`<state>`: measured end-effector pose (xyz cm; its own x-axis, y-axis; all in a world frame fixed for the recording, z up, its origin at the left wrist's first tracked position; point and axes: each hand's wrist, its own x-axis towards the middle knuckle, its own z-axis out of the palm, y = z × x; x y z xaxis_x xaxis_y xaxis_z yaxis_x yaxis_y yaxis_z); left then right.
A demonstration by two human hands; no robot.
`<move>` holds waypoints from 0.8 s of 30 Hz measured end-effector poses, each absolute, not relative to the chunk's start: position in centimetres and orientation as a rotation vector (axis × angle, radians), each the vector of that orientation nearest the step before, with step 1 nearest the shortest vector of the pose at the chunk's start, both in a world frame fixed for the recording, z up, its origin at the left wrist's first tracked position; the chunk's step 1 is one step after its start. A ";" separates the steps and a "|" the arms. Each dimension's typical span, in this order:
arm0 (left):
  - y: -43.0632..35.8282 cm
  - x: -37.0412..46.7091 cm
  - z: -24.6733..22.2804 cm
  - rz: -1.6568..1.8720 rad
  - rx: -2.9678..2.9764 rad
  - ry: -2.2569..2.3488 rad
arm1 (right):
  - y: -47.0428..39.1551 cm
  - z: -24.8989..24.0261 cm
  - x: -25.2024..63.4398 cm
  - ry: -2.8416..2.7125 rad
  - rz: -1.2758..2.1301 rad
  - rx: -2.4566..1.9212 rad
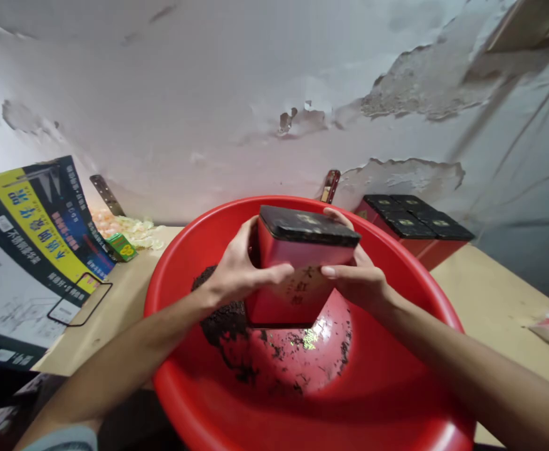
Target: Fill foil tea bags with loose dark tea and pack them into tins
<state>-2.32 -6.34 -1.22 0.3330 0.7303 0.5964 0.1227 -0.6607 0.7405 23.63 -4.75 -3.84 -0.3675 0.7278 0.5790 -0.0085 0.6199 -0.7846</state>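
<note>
Both hands hold a red tea tin (279,285) with a black lid and dark characters on its front, raised over a big red basin (397,351). My left hand (244,266) grips the tin's left side, thumb across the front. On the opposite side my right hand (361,269) holds it, thumb on the front and fingers behind. The lid (309,225) sits on top. Below, dark loose tea leaves (220,319) form a heap at the basin's left, with scattered bits over its bottom. The tin hides part of the basin's inside.
Several similar black-lidded tins (410,219) stand together at the right by the peeling wall. A printed cardboard sheet (30,250) leans at the left, near a small green box (121,246) and pale flakes (133,230). A dark handle (331,186) rises behind the basin.
</note>
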 end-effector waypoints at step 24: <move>-9.2 -1.0 -0.7 1.218 3.512 0.587 | -7.8 -2.8 20.2 -1.431 0.525 -0.900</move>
